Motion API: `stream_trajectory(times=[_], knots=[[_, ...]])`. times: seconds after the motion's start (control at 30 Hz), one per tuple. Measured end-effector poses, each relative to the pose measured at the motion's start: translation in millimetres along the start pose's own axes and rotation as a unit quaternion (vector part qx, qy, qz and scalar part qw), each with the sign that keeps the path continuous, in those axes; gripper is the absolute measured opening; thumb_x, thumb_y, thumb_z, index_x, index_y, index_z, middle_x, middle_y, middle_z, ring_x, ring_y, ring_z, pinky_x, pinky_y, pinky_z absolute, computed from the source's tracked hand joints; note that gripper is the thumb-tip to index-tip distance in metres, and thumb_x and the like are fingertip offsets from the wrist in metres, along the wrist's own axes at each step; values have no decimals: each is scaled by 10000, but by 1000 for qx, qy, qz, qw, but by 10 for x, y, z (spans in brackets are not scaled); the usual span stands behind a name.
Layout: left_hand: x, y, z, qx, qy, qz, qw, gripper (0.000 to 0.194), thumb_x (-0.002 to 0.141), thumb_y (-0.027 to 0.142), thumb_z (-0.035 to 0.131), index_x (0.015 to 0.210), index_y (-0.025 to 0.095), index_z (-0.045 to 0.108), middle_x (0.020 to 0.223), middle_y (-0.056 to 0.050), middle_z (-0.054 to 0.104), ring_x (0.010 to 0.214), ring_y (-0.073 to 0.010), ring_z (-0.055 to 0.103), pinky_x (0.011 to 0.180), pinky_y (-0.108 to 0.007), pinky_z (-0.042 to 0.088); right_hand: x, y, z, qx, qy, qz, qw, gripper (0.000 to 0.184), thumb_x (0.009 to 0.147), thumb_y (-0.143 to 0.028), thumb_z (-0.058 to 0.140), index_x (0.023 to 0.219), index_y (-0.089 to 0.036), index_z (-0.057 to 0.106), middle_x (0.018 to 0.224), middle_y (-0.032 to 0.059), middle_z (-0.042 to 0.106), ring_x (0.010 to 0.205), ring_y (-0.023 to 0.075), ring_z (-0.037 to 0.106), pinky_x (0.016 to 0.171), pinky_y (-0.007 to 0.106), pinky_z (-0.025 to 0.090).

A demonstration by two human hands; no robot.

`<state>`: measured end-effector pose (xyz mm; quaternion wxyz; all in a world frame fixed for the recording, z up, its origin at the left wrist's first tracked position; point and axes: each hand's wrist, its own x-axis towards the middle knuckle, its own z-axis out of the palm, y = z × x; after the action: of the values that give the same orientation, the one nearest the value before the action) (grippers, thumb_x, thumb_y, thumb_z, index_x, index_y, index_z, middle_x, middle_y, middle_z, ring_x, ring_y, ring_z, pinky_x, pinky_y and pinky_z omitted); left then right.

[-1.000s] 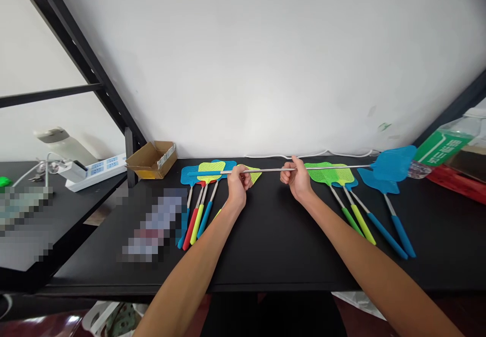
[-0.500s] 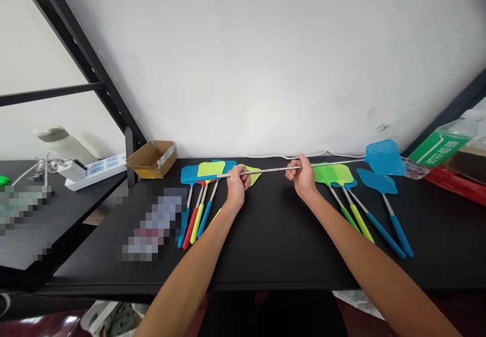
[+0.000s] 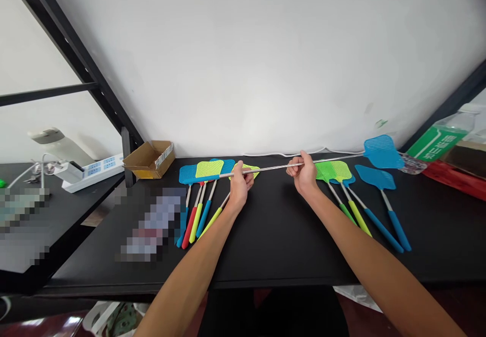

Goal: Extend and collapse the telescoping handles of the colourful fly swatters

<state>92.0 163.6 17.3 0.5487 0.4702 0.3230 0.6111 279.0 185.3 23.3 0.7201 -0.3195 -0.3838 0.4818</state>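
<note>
Both my hands hold one blue fly swatter by its long metal rod [image 3: 273, 167], stretched level above the black table [image 3: 273, 246]. My left hand [image 3: 240, 185] is closed round the rod's handle end. Further right, my right hand [image 3: 304, 174] pinches the rod. The swatter's blue head [image 3: 381, 151] hangs in the air at the far right, near the wall. Under my left hand lies a group of several swatters [image 3: 205, 195] with blue and yellow heads. Just right of my right hand lie several more swatters [image 3: 357, 200] with green, yellow and blue heads.
An open cardboard box [image 3: 150, 159] stands at the back left, by a black frame post [image 3: 125, 157]. A power strip [image 3: 94, 171] lies on the side table to the left. At the far right, a plastic bottle with a green label [image 3: 436, 143] lies next to a red object [image 3: 455, 177].
The swatter's blue head has risen slightly and its rod looks longer between my hands. My right hand has moved a little to the right along the rod. My left hand has stayed in place.
</note>
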Motion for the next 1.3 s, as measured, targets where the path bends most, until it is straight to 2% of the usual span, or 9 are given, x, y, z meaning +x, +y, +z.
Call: stream_trajectory(times=[0.13, 0.23, 0.53, 1.07, 1.3], knots=[[36, 17, -54, -54, 66, 18, 996, 564, 905, 563, 468, 544, 219, 204, 514, 65, 145, 413, -63, 158, 420, -235, 143, 29, -20, -46, 0, 7, -1, 1000, 556, 894, -511, 533, 460, -212, 358, 411, -40, 319, 354, 81, 340, 389, 264, 320], [41, 17, -65, -72, 83, 12, 994, 493, 881, 457, 525, 575, 215, 224, 532, 68, 163, 422, -59, 161, 427, -231, 142, 40, -29, -66, 7, 9, -6, 1000, 556, 889, -518, 533, 462, -212, 352, 406, -41, 315, 351, 79, 333, 389, 266, 318], [20, -5, -66, -61, 18, 5, 998, 435, 850, 356, 474, 516, 217, 232, 471, 61, 181, 398, -63, 183, 430, -235, 190, 26, -26, -49, 20, -2, 4, 1000, 530, 868, -467, 544, 441, -210, 364, 411, -40, 306, 359, 84, 328, 395, 267, 296], [-25, 9, 9, -76, 13, -42, 996, 458, 853, 328, 443, 450, 208, 260, 417, 42, 217, 369, -60, 182, 408, -225, 151, 27, -3, -67, -3, -10, -7, 1000, 561, 909, -494, 495, 453, -218, 319, 417, -44, 253, 366, 90, 294, 390, 262, 313], [-14, -17, -6, -65, -15, -44, 997, 460, 852, 338, 418, 431, 208, 282, 396, 31, 234, 369, -66, 179, 407, -229, 157, 25, -6, -57, 8, -5, -2, 1000, 551, 887, -488, 505, 438, -217, 339, 409, -43, 251, 372, 88, 290, 397, 261, 300]])
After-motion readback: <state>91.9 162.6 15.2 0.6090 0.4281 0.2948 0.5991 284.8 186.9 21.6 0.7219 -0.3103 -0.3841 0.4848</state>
